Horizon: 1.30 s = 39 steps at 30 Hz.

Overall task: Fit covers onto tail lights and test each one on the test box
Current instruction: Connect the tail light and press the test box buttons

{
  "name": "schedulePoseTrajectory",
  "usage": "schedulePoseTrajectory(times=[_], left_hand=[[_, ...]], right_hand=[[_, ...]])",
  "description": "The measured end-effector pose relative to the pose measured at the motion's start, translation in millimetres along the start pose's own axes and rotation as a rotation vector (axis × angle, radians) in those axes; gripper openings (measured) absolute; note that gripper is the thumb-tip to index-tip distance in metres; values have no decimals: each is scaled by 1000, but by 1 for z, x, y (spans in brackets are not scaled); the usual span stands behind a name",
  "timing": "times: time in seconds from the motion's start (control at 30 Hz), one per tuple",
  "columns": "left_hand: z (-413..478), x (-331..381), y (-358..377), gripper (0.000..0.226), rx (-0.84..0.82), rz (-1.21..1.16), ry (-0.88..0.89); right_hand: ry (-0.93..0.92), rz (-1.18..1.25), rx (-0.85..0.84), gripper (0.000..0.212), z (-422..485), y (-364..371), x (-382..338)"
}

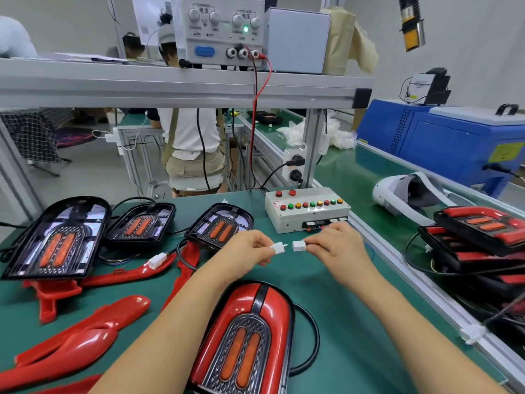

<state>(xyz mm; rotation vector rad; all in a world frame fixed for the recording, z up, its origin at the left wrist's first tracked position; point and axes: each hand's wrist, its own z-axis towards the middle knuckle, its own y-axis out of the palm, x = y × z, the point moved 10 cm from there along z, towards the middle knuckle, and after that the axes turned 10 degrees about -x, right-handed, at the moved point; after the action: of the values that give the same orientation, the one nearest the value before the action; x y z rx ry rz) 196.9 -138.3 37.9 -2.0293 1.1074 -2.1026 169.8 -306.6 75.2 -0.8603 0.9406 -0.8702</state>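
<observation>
Left of the test box point(308, 213), three uncovered tail lights point(59, 240) lie over loose red covers point(85, 334); right of it sits a stack of finished lights point(480, 231). In front of the box, the left hand point(250, 248) pinches a white plug point(279, 247) and the right hand point(338, 245) pinches a white socket point(299, 246). The two are just apart and seemingly lined up. Nearer still lies the covered tail light point(244, 336), glossy red with two orange strips, lying lengthwise with its rounded end toward the box.

Factory assembly line: conveyor belt point(383, 177), power supply point(221, 27)
</observation>
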Motion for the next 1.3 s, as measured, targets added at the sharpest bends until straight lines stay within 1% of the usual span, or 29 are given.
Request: schedulePoseTrajectory(times=[0.1,0.17,0.3,0.43,0.5,0.6,0.7,0.87,0.97,1.07,1.1,1.2,1.3], left_hand=[[-1,2,-2,10,30,77,35],[-3,4,-2,12,56,137,61],[-12,15,-1,25,105,252,164],[-20,26,-1,15,151,370,243],[-21,27,-1,10,155,384,255],[-22,28,-1,13,145,364,264],[-20,28,1,17,100,323,268],[-18,28,3,16,64,255,260],[-15,24,7,16,27,211,244],[-9,8,10,23,-35,58,111],[-8,4,11,21,-53,22,78],[-6,5,16,9,-91,68,74],[-5,6,19,11,-102,46,74]], right_hand=[[-34,-27,43,11,0,-3,-9],[-35,-41,18,14,0,1,-12],[-9,-23,-61,19,2,11,-14],[32,-6,-173,21,5,22,-11],[62,32,-219,20,5,27,-8],[100,108,-251,18,4,29,-5],[130,159,-263,17,3,29,-3],[142,324,-246,13,0,25,-5],[119,310,-237,12,0,23,-9],[109,312,-208,12,-1,20,-11],[100,293,-198,13,-1,18,-12],[66,246,-188,13,-1,17,-17],[39,248,-195,14,-2,20,-18]])
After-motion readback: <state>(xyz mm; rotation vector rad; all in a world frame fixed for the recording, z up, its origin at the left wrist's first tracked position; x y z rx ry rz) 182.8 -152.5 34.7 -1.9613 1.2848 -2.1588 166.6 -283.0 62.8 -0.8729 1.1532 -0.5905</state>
